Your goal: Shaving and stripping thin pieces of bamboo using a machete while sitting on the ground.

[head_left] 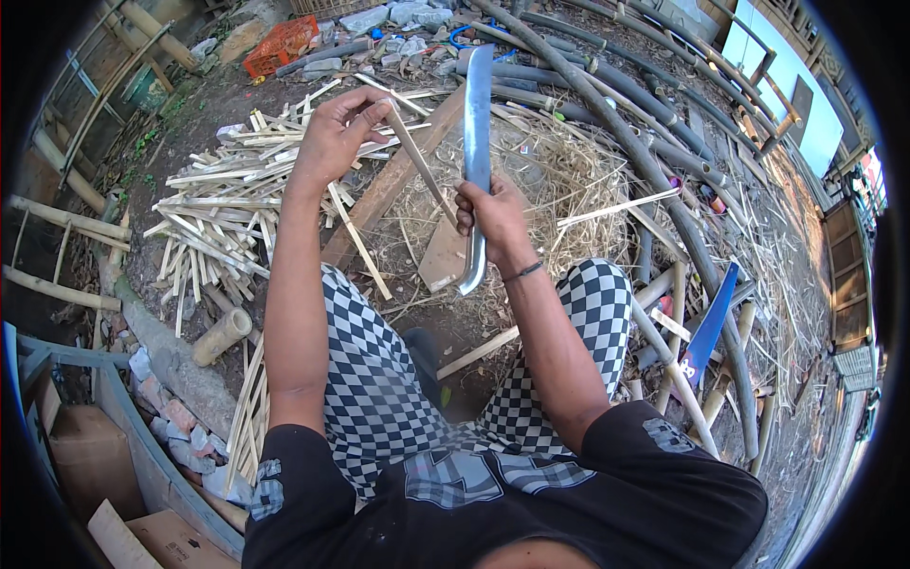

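Note:
My left hand point(343, 133) is raised over the pile of split sticks, its thumb and fingers pinching the upper end of a thin bamboo strip point(417, 156). The strip slants down to the right, and its lower end reaches the fingers of my right hand point(493, 218). That hand is closed around a machete point(478, 114), whose broad shiny blade points up and away from me. Below my fist a curved metallic end of the tool shows. Whether my right fingers also grip the strip, I cannot tell. A wooden board point(445, 251) lies beneath, between my knees.
Pale split sticks point(227, 204) are heaped at the left. A wooden beam point(403, 175) lies slantwise beside shavings point(559, 180). Long poles point(616, 114) cross the right side, where a blue handsaw point(711, 322) leans. An orange crate point(282, 45) stands far left; cardboard boxes point(90, 455) sit near left.

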`<state>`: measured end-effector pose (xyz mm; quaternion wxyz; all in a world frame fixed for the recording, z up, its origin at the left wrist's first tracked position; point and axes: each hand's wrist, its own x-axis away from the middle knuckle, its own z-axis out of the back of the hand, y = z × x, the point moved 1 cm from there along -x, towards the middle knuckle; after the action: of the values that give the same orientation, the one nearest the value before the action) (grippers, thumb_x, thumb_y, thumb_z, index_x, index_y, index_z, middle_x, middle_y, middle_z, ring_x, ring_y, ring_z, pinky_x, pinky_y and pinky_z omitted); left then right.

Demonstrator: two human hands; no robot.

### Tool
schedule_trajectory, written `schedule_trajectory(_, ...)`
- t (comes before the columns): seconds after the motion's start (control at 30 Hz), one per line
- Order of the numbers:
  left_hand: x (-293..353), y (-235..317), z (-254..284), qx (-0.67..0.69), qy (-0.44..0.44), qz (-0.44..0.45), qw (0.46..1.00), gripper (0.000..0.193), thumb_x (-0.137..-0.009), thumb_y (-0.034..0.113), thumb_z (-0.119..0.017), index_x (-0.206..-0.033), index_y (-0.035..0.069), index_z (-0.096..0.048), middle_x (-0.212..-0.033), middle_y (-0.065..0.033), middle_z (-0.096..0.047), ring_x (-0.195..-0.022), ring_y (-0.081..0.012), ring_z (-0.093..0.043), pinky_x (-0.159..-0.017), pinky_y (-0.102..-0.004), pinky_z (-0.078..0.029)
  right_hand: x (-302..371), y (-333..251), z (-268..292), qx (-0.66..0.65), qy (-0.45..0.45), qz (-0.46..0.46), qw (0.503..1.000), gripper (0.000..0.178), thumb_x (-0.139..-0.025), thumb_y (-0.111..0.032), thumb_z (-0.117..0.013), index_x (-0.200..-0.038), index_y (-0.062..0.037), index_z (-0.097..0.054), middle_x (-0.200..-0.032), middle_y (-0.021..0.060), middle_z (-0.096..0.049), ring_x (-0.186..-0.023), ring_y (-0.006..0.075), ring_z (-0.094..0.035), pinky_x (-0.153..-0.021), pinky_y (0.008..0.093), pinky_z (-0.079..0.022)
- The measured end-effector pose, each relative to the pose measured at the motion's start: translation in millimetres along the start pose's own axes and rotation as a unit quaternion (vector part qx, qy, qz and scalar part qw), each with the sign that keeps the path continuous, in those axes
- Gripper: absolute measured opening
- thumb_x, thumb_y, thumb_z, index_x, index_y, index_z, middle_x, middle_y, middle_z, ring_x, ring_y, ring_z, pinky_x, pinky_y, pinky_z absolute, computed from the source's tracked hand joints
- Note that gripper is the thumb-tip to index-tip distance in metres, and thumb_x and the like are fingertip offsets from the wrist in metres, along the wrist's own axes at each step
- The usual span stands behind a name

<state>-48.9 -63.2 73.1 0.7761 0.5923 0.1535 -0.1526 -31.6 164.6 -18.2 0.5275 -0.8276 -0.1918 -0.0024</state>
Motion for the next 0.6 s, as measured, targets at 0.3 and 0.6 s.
schedule_trajectory(0.3, 2, 5, -17, -0.005, -0.010, -0.017, 1.000, 0.020, -0.096, 0.017, -0.064, -0.108, 0.000, -0.068, -0.095, -0.0063, -0.068, -0.081, -0.0112, -0.065, -0.066, -0.0270, -0.060, 29, -57, 35, -0.153, -0.023, 0.088, 0.984, 0.012, -0.094, -0.007, -0.057, -0.092, -0.0064, -0.045, -0.066, -0.0003, -0.046, -0.048, 0.0088, -0.044, -0.041, 0.0255, -0.039)
schedule_trajectory(0.6, -3, -12, 2, 0.070, 0.033, 0.017, 0.997, 0.019, -0.093, 0.015, -0.069, -0.102, -0.001, -0.063, -0.090, -0.0053, -0.065, -0.086, -0.0121, -0.066, -0.074, -0.0292, -0.063, 46, -101, 98, -0.091, 0.247, 0.262, 0.929, 0.014, -0.095, -0.012, -0.062, -0.096, -0.0048, -0.049, -0.066, -0.0002, -0.049, -0.050, 0.0092, -0.047, -0.042, 0.0262, -0.040)
